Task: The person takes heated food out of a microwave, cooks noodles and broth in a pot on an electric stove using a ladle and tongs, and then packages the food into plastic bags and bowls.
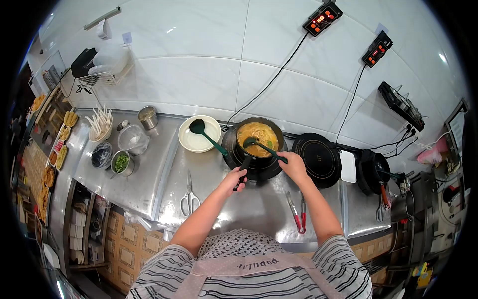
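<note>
- Steel holds the chopped greens [120,162] at the left, in a small pot [130,168] with a utensil handle leaning out, presumably for scooping.
- Scissors [189,201] lie on the counter [172,179], handle loops toward the person, which suits a quick pick-up.
- Behind them, a pale bowl [193,144] carries a spare green ladle [197,126]; its handle reaches over the rim toward the pan, probably to keep the wet end off the metal.
- The left hand [235,180] is closed round the pan's black handle [246,163], thumb along the top — likely to steady it against the stirring side.
- The pan [281,138] sits on a dark round hob, right of the bowl, holding orange broth [259,130] with what look like noodles.
- The right hand [295,167] has its fingers curled round the end of another green ladle [267,149], head down in the broth; holding it that far back probably keeps the knuckles off the heat.
- Red-handled tongs [297,215] lie nearer the body, arms spread, grips facing the person.
- Farther right, a second hob [316,159] bears no pan.
</note>
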Demonstrator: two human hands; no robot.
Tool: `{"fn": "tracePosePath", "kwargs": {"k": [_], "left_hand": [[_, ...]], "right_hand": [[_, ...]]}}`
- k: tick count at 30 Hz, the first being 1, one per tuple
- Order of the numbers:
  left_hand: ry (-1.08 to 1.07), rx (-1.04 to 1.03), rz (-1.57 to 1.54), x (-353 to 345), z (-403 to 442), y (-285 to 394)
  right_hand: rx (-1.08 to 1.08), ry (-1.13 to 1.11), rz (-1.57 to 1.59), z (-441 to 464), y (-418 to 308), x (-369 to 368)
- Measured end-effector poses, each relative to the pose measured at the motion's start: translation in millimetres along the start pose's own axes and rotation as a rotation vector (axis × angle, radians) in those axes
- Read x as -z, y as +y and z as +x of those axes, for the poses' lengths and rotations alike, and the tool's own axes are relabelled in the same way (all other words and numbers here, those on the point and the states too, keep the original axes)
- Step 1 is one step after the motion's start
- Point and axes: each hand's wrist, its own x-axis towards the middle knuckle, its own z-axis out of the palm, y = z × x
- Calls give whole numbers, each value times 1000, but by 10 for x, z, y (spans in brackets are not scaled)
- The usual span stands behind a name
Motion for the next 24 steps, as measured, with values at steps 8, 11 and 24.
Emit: {"fn": "tracePosePath", "kwargs": {"k": [8,11,24], "left_hand": [[-1,-20,-36,21,7,-23],[11,-35,-44,11,25,-51],[6,-46,-53,19,31,-56]], "right_hand": [[147,-9,-473,107,162,-57],[152,-127,-643,103,139,67],[-432,-800,175,655,7,431]]}}
